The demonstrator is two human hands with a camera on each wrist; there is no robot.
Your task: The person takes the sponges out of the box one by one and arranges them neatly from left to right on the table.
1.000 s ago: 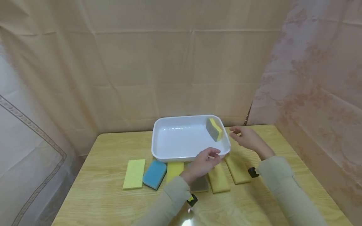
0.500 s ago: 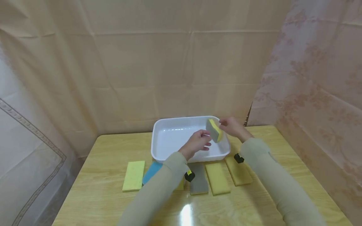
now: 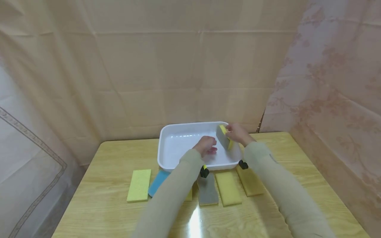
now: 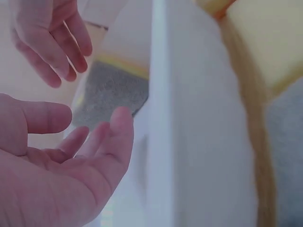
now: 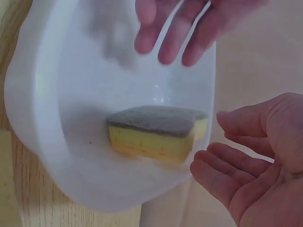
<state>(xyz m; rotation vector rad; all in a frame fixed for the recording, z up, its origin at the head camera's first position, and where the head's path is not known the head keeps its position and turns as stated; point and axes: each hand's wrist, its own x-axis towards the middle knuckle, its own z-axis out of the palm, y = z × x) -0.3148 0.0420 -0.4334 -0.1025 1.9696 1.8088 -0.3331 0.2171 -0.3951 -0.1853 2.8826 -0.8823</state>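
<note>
A grey-and-yellow scrub sponge (image 3: 223,138) stands on its edge inside the white tray (image 3: 162,145), leaning at the right end. My right hand (image 3: 237,133) is right at the sponge's yellow side and overlaps it in the head view. In the right wrist view its fingers (image 5: 222,177) are loosely bent with a gap before the sponge (image 5: 149,137). Over the tray's middle, facing the grey scrub side, hovers my left hand (image 3: 206,145). Its loosely bent fingers hold nothing, as the left wrist view shows around the left hand (image 4: 71,161).
Along the tray's front lie a pale yellow sponge (image 3: 139,185), a blue sponge (image 3: 157,181), a grey sponge (image 3: 207,191) and yellow ones (image 3: 228,190) (image 3: 250,182); my left sleeve partly hides another. Curtains (image 3: 148,66) hang behind the wooden table (image 3: 98,198).
Both hands have moved to the tray: the left forward from the front rim to over its middle, the right leftward from beyond the right rim to the sponge. The sponge stays about where it was.
</note>
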